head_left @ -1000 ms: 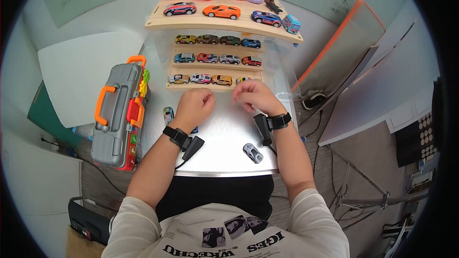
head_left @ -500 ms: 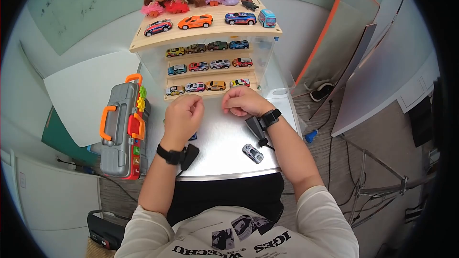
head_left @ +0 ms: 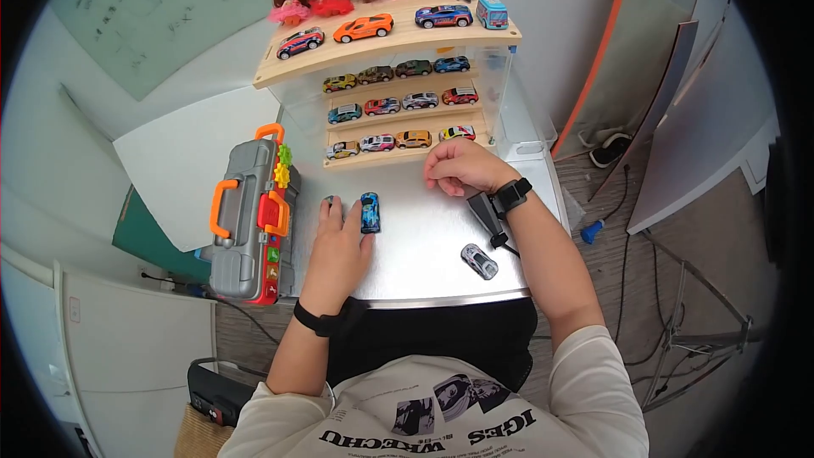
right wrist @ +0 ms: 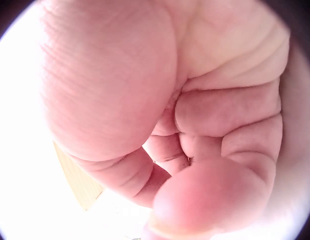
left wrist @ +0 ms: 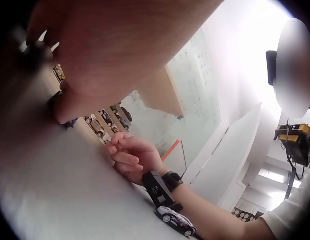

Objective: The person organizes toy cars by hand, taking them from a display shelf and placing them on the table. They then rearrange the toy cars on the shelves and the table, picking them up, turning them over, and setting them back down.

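Note:
My left hand [head_left: 337, 253] reaches low over the table, fingers extended over a small toy car [head_left: 329, 200] that they mostly hide. Right of those fingers, a blue toy car [head_left: 370, 213] lies lengthwise, with the thumb close behind it. In the left wrist view the thumb [left wrist: 62, 109] is low at the tabletop, and the fingertips are dark and blurred. My right hand [head_left: 465, 168] hovers before the shelf with loosely curled fingers; the right wrist view shows nothing in its palm [right wrist: 235, 55]. Below it on the table is a silver-grey toy car [head_left: 479, 262].
A wooden tiered shelf [head_left: 297, 69] with several toy cars stands at the back, dolls and bigger cars on top. Left of the hands is a grey toy toolbox [head_left: 246, 220] with orange handles. The metal table's front edge [head_left: 441, 301] runs close to the body.
My left hand has opened from a loose curl and moved down over the small car; the blue car is now fully uncovered. The right hand stays curled in front of the shelf. The head view has shifted.

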Tool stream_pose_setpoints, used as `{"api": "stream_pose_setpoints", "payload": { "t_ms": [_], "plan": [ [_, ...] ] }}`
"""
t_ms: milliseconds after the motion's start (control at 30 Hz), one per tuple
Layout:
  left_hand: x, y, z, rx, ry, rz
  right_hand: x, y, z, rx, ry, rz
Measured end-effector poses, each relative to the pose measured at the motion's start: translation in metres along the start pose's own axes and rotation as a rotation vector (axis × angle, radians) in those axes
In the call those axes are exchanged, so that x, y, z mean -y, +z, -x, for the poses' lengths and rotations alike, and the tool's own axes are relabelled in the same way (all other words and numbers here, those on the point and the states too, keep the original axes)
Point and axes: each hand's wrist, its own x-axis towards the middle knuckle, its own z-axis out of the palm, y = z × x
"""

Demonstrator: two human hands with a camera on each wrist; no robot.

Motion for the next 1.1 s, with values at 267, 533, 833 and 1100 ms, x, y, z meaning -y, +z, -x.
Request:
{"api": "stream_pose_setpoints", "payload": {
  "t_ms": [267, 533, 833, 1100],
  "plan": [
    [0.010, 0.013, -0.023, -0.027, 0.055, -0.041, 0.000, 0.000, 0.001, -0.010, -0.006, 0.012],
    [0.018, 0.009, -0.047, 0.018, 0.090, -0.044, -0.003, -0.001, 0.000, -0.007, -0.016, 0.046],
    [0.008, 0.003, -0.057, -0.122, 0.151, -0.126, -0.006, -0.006, -0.005, 0.013, -0.017, 0.041],
    [-0.018, -0.017, -0.037, -0.055, -0.015, -0.100, -0.005, -0.006, -0.004, 0.026, -0.008, -0.011]
  ]
}}
